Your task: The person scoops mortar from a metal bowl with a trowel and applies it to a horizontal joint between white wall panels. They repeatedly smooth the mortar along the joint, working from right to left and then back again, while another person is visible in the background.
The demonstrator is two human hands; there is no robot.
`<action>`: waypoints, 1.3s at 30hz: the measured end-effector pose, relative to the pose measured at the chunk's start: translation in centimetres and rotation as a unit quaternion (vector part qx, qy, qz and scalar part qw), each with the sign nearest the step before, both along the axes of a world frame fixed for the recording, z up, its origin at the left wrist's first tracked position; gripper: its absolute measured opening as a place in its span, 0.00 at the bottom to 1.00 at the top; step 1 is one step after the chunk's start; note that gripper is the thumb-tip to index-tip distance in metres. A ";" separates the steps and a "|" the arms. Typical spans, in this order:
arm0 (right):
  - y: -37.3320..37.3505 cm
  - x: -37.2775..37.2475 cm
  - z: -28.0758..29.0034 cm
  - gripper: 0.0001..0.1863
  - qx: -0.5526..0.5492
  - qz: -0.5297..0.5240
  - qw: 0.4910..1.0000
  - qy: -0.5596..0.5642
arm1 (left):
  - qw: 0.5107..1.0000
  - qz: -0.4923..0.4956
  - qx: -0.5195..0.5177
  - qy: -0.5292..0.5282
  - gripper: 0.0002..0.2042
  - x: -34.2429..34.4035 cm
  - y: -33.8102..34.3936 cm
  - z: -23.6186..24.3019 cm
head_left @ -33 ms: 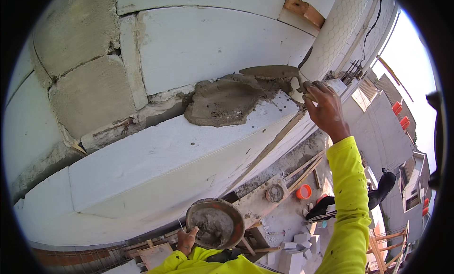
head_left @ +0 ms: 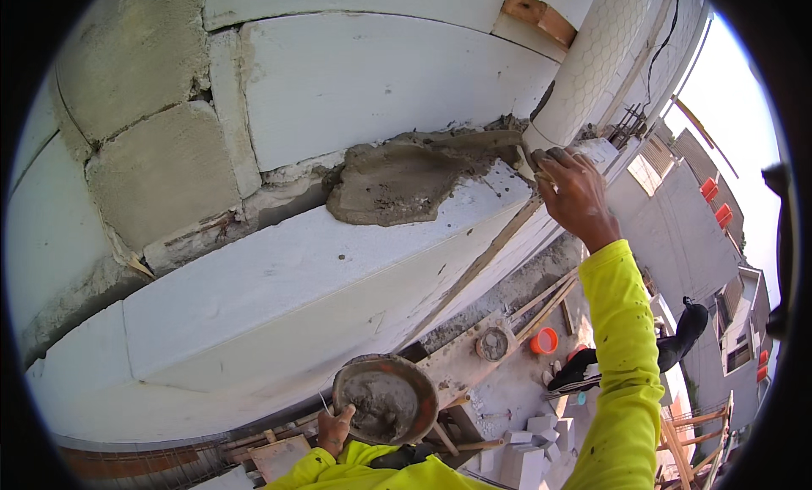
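Fingers [head_left: 565, 162] of your right hand [head_left: 577, 198] curled tight round the handle of a trowel [head_left: 474, 143]; blade lies flat in a patch of wet grey mortar [head_left: 397, 184]. Mortar sits on the top face of a white block [head_left: 279, 270], at the joint under the upper white block [head_left: 372, 75]. Your left hand [head_left: 335, 429], low in view, fingers closed on the rim of a round mortar pan [head_left: 385, 399]; grey mix inside it. Hands well apart. Yellow sleeve [head_left: 622, 355] on the right arm. Wooden batten [head_left: 486, 257] leans along the block face below the trowel. Mesh-wrapped column [head_left: 596, 63] just beside the right hand. Far below: an orange bucket [head_left: 544, 341] and loose white blocks [head_left: 533, 443] on the ground.
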State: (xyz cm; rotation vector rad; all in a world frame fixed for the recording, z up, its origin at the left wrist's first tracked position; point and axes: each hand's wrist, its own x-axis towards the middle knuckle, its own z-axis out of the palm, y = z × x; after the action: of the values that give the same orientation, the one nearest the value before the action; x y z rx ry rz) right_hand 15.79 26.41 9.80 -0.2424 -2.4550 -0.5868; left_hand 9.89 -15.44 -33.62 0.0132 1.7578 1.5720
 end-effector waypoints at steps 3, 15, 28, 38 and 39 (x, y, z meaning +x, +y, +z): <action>0.8 0.3 -1.4 0.15 -0.004 -0.036 0.999 0.002 | 0.999 0.010 -0.027 0.019 0.18 -0.1 -0.2 -0.4; 1.2 1.0 -1.0 0.17 -0.109 0.025 0.992 -0.055 | 0.999 0.024 0.011 0.035 0.15 -0.2 -0.8 -0.9; 1.4 -0.3 -5.4 0.16 -0.089 -0.046 0.993 0.056 | 0.998 0.036 0.031 0.045 0.20 -0.2 -0.4 -2.0; 1.1 -0.1 -3.4 0.15 -0.127 0.067 0.987 0.068 | 0.997 0.025 -0.021 0.065 0.19 -0.4 0.2 -2.3; 1.1 -0.1 -3.3 0.15 -0.147 0.131 0.975 0.102 | 0.998 0.027 0.002 0.065 0.20 -0.4 0.1 -2.3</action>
State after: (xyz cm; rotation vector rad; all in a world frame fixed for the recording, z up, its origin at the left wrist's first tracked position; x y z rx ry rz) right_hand 15.64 27.49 6.49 -0.0870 -2.3142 -0.0787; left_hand 9.47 -15.29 -35.96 0.0717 1.8692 1.6457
